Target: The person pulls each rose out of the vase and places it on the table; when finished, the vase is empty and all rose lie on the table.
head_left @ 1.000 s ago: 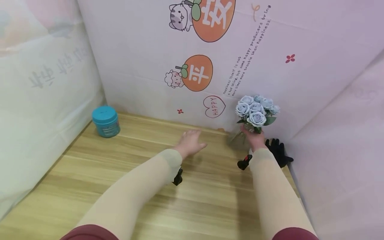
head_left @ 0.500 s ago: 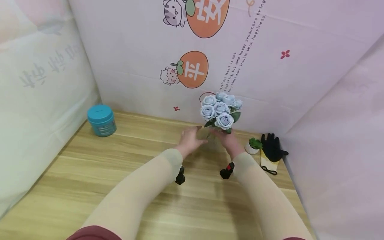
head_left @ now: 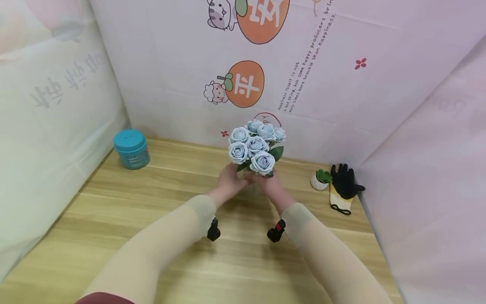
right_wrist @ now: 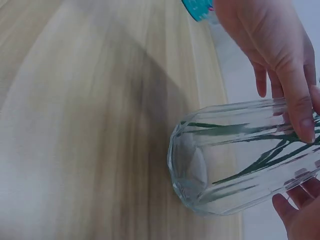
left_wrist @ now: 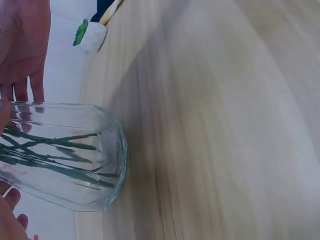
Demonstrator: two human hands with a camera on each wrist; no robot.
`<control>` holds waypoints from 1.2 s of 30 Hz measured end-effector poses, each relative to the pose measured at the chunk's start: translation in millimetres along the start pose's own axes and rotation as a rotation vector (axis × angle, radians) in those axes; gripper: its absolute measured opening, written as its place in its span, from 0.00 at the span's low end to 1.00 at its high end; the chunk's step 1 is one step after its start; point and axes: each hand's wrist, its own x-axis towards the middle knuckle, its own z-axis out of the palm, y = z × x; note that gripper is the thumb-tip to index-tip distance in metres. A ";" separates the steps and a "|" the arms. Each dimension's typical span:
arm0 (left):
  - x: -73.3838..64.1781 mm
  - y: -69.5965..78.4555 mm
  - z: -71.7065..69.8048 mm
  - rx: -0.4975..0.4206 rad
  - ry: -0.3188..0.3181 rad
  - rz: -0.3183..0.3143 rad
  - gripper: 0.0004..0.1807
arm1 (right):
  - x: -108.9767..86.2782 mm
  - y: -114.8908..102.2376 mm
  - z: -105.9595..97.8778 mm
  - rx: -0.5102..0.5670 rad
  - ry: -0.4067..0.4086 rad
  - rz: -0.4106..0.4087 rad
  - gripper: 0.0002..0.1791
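Note:
A clear faceted glass vase (left_wrist: 60, 155) holds pale blue roses (head_left: 256, 144) with green stems (right_wrist: 260, 160). Both hands are at its upper part, below the blooms. In the right wrist view my left hand (right_wrist: 275, 45) has its thumb across the glass and fingers behind it. My right hand (head_left: 270, 185) holds the opposite side; its fingers show behind the glass in the left wrist view. The flowers partly cover both hands in the head view. Whether the vase's base touches the wooden table (head_left: 212, 270) I cannot tell.
A teal lidded jar (head_left: 131, 149) stands at the back left. To the right are a small potted succulent (head_left: 321, 180) and a black and yellow work glove (head_left: 343, 185). Printed cloth walls (head_left: 171, 76) enclose the back and sides.
My right hand has carried the vase of roses leftward from beside the glove to the middle. My left hand, open and apart before, has come onto the vase. The succulent is uncovered.

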 end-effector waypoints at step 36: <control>-10.7 43.8 -72.5 -0.374 0.146 -0.030 0.12 | -28.8 21.0 23.8 -0.077 0.097 0.137 0.45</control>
